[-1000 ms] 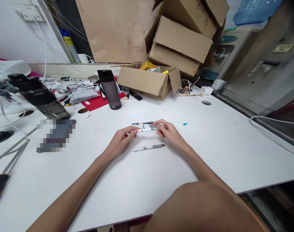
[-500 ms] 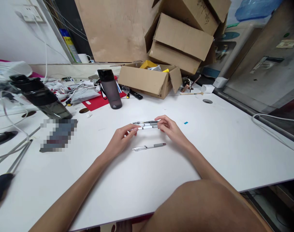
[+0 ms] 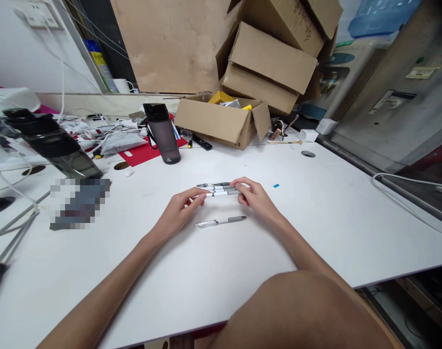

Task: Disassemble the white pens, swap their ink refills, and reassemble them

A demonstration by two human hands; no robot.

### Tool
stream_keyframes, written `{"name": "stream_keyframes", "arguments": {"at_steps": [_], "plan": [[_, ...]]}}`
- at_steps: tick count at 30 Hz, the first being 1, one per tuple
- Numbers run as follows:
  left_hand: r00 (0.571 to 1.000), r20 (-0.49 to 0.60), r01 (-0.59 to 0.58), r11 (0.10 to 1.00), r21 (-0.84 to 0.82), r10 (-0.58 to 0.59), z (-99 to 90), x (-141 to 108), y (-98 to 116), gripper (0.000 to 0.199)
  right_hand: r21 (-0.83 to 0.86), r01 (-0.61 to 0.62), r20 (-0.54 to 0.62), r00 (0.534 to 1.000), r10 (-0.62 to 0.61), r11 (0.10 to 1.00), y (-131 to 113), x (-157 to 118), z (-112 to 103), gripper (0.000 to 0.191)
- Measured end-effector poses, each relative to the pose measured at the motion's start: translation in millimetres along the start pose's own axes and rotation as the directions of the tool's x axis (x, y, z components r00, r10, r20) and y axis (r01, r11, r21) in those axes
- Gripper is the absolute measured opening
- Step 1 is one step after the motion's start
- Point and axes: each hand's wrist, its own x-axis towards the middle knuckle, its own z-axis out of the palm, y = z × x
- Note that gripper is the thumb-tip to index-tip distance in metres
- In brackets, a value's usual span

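Note:
Between my two hands lies a small row of pens, side by side and pointing left to right. My left hand (image 3: 187, 203) pinches the left end of the nearest white and grey pen (image 3: 219, 194) in that row. At the other end, my right hand (image 3: 253, 195) has its thumb and fingers closed on the grey end. A darker pen (image 3: 215, 185) forms the far side of the row. Closer to me, a single clear and grey pen (image 3: 221, 221) rests on the white table (image 3: 192, 281), touched by neither hand.
A dark water bottle (image 3: 163, 135) stands beyond the pens, and another bottle (image 3: 55, 145) is at the left by a blurred-out flat object (image 3: 81, 203). An open cardboard box (image 3: 210, 118) sits at the back. A blue scrap (image 3: 276, 185) lies right of my right hand.
My right hand's fingers have closed in on the right end of the nearest pen. My left hand keeps its pinch. The whole view has shifted slightly.

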Motion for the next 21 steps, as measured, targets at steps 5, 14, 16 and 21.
{"name": "stream_keyframes", "arguments": {"at_steps": [5, 14, 16, 21], "plan": [[1.000, -0.009, 0.011, 1.000, -0.006, -0.011, 1.1, 0.2, 1.1, 0.040, 0.023, 0.095, -0.015, 0.995, -0.094, 0.995, -1.1, 0.3, -0.2, 0.022], [1.000, 0.013, 0.027, 0.999, -0.028, -0.026, 1.5, -0.3, 1.3, 0.040, 0.013, 0.038, -0.017, 0.999, -0.037, 0.999, 0.0, 0.6, -0.3, 0.022], [0.999, 0.010, 0.032, 0.999, -0.034, -0.032, 1.2, -0.4, 0.4, 0.040, 0.013, 0.064, -0.037, 0.997, -0.064, 0.998, 0.0, 0.9, -1.3, 0.020], [0.999, 0.028, 0.029, 0.999, -0.040, -0.028, 0.8, -1.1, 0.5, 0.037, 0.029, 0.033, -0.020, 0.999, -0.032, 0.999, 5.0, 2.7, -1.5, 0.020]]}}
